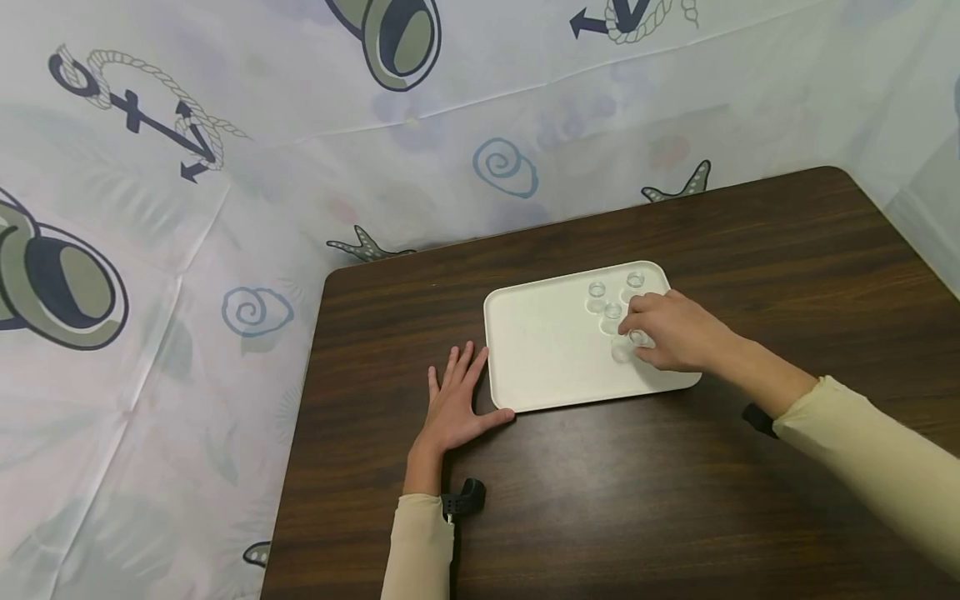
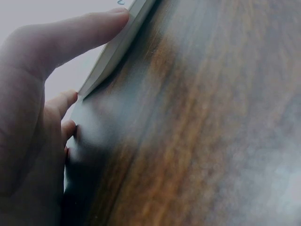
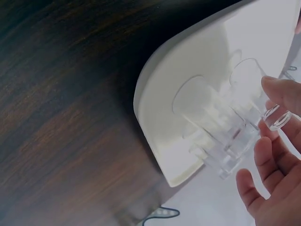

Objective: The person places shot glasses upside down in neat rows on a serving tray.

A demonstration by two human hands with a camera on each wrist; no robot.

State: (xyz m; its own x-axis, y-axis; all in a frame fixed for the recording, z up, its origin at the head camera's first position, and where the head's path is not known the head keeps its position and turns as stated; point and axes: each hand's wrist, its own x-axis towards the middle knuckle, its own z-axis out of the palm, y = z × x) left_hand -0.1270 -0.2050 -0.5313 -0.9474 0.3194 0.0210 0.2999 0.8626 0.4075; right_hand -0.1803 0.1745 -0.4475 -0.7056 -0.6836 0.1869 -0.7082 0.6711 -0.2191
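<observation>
A white tray [image 1: 540, 350] lies on the table. My right hand [image 1: 671, 333] pinches a small clear cup [image 1: 639, 337] by its narrow end, between thumb and fingers, over the right part of the tray. The wider end of that cup faces down. In the right wrist view the thumb and fingertips close round the narrow end of the cup [image 3: 277, 118]. Three similar clear cups [image 1: 612, 312] stand grouped just beyond, narrow ends up. My left hand [image 1: 453, 412] lies with fingers spread at the tray's left corner, its index finger and thumb touching the rim.
The dark wood table [image 1: 600, 500] extends around the tray on all sides. A patterned fabric sheet [image 1: 420, 167] hangs behind and to the left of the table. Black bands [image 1: 465, 497] sit at both wrists, by the sleeves.
</observation>
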